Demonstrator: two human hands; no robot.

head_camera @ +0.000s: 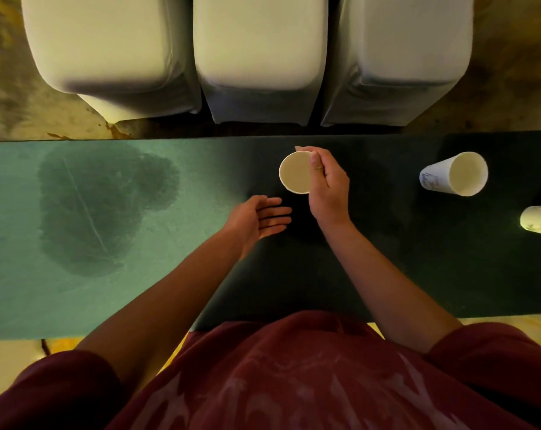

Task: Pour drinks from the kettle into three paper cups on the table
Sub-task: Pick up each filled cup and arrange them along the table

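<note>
A white paper cup [295,172] stands upright on the green table [176,268], seen from above. My right hand [326,186] grips its right rim, thumb inside the mouth and fingers around the outside. My left hand [259,220] hovers open, palm up, just below and left of that cup, holding nothing. A second paper cup [455,174] stands to the right, with printing on its side. A third paper cup [538,220] is cut off by the right edge. No kettle is in view.
Three white-covered chairs [259,57] line the far side of the table. A large dark wet stain [104,206] spreads over the table's left part. The table's near edge runs just in front of my red shirt.
</note>
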